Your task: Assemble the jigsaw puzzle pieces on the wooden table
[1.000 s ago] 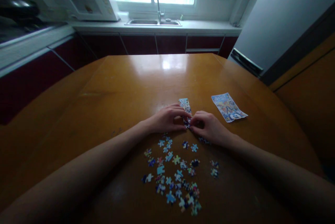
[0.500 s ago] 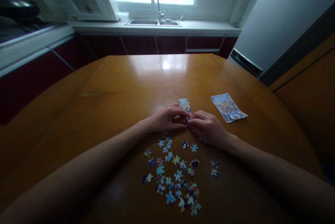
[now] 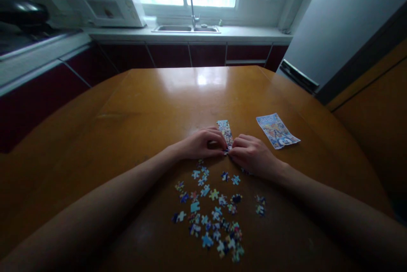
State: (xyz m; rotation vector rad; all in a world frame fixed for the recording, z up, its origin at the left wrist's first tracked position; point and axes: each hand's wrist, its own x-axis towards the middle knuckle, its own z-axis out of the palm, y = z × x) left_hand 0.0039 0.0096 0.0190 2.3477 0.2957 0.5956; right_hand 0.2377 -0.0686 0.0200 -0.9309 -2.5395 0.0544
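Note:
A narrow joined strip of jigsaw puzzle (image 3: 225, 130) lies on the wooden table, its near end between my two hands. My left hand (image 3: 205, 143) reaches in from the left, thumb and fingers closed at the strip's lower end on a jigsaw piece (image 3: 227, 151). From the right, my right hand (image 3: 252, 152) pinches at the same spot, its fingertips touching the near end. The fingers partly cover the pieces there. Closer to me lie several loose jigsaw pieces (image 3: 214, 194) in a scattered heap, and a few are partly under my right hand.
A printed picture sheet (image 3: 277, 130) lies on the table (image 3: 152, 106) to the right of the strip. Beyond the table are a counter with a sink (image 3: 174, 29), a tap (image 3: 193, 5) and a white microwave (image 3: 110, 8). A fridge (image 3: 337, 22) stands at the right.
My left fingers have drawn back slightly towards me, showing more of the strip. Both hands stay at its near end. The loose pieces and the sheet lie as before.

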